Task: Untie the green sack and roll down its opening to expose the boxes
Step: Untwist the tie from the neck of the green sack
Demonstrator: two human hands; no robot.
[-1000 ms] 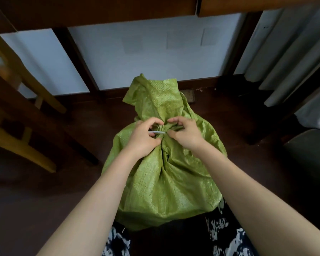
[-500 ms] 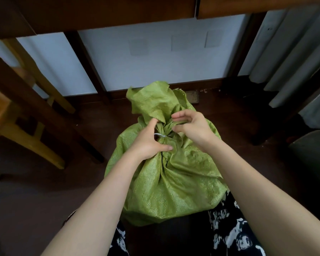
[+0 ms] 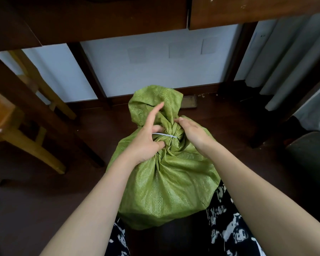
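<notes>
Now: green sack (image 3: 166, 185), neck bound by white tie (image 3: 163, 135); left hand (image 3: 146, 143) pinching tie, right hand (image 3: 192, 133) gripping neck; unwind slowly, neck steadied

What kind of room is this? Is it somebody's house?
Probably a room in a home, seen from the floor. A wooden table stands against the white wall, a wooden chair is beside it, and pale curtains hang on the right. The green sack sits on the dark wood floor.
</notes>
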